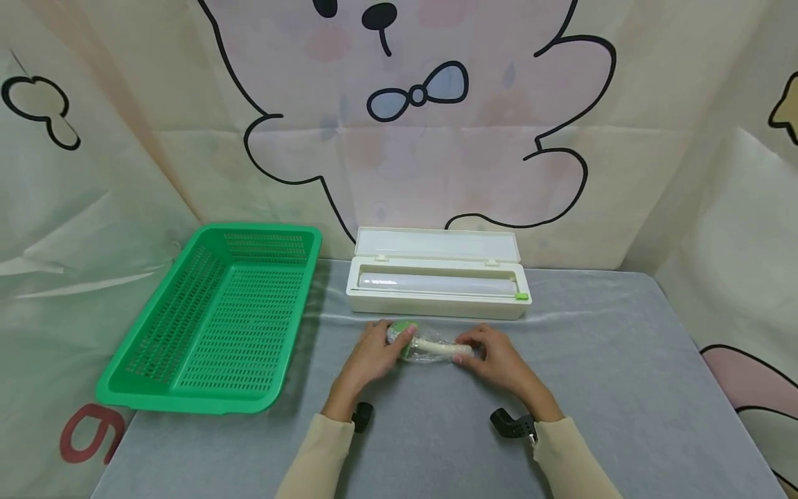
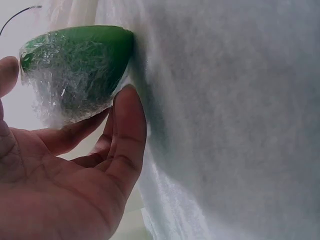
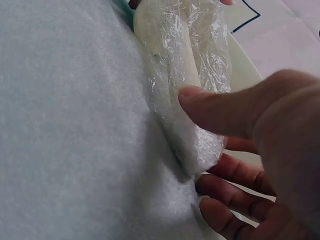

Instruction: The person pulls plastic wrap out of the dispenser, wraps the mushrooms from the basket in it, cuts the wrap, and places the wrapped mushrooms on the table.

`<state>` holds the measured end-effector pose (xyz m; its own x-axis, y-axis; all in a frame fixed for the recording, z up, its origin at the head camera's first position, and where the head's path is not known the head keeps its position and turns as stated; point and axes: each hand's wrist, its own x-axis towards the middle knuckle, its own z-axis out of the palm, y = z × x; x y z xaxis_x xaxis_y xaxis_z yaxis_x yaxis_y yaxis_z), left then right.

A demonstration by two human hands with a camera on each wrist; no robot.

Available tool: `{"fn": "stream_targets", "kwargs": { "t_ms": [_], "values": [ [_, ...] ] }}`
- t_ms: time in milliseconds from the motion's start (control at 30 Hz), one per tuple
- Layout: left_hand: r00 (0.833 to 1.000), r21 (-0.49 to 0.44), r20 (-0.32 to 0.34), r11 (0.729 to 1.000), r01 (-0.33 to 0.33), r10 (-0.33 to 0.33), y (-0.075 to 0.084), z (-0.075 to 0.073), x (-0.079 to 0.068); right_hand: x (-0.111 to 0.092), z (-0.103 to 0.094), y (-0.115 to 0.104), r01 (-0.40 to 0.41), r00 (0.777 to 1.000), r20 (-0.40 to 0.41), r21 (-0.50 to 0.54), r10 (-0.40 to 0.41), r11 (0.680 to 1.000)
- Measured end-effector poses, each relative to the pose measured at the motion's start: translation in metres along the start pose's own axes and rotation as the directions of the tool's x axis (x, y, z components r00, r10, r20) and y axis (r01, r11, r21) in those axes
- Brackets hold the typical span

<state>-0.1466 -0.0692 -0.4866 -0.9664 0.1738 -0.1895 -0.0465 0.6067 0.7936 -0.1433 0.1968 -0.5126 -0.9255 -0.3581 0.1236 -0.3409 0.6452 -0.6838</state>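
Note:
A white-handled thing with a rounded green head (image 2: 95, 52), wrapped in clear cling film, lies across the middle of the table in front of the dispenser. My left hand (image 1: 375, 351) holds the green end between thumb and curved fingers. At the other end, my right hand (image 1: 496, 357) pinches the film-covered white handle (image 3: 175, 65), thumb on top and fingers at the far side. The film looks crumpled and bunched around the head in the left wrist view. What kind of thing is inside the wrap, I cannot tell.
Just behind the hands stands a white cling film dispenser (image 1: 436, 303), lid raised, with a roll (image 1: 436, 283) inside and a green slider (image 1: 521, 296) at its right end. A green plastic basket (image 1: 274, 395) stands to the left on the grey-covered table (image 1: 623, 388).

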Motion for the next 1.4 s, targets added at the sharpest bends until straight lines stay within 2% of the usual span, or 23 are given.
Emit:
{"fn": "stream_targets", "kwargs": {
  "t_ms": [167,367,567,733,867,1167,1400],
  "values": [
    [1.000,0.001,-0.012,1.000,-0.008,0.008,-0.0003,-0.0034,0.0015,-0.0001,-0.0019,-0.0008,-0.007,1.000,0.023,0.004,0.007,1.000],
    [0.999,0.011,-0.021,0.999,-0.041,0.041,0.0003,-0.0051,0.0036,0.0012,-0.0020,-0.0011,-0.011,1.000,0.006,0.009,0.011,1.000],
    [0.999,-0.012,0.029,1.000,-0.015,0.015,0.0040,-0.0061,0.0018,-0.0006,-0.0037,-0.0001,0.006,1.000,-0.009,0.015,-0.006,1.000],
    [0.998,-0.016,0.056,1.000,0.003,-0.002,0.0056,-0.0077,-0.0010,-0.0015,-0.0069,0.0009,-0.007,1.000,0.021,0.025,0.006,1.000],
    [0.998,-0.030,0.054,0.999,0.022,-0.021,0.0045,-0.0091,-0.0006,-0.0016,-0.0075,0.0021,-0.006,0.999,0.043,0.026,0.005,1.000],
    [0.999,-0.029,0.041,1.000,0.009,-0.008,0.0006,-0.0100,0.0032,-0.0005,-0.0073,0.0004,-0.007,0.999,0.040,0.013,0.006,1.000],
    [0.998,-0.036,0.052,0.999,0.036,-0.034,0.0015,-0.0103,0.0020,-0.0024,-0.0072,0.0004,-0.007,0.999,0.036,-0.002,0.007,1.000]
  ]
}}
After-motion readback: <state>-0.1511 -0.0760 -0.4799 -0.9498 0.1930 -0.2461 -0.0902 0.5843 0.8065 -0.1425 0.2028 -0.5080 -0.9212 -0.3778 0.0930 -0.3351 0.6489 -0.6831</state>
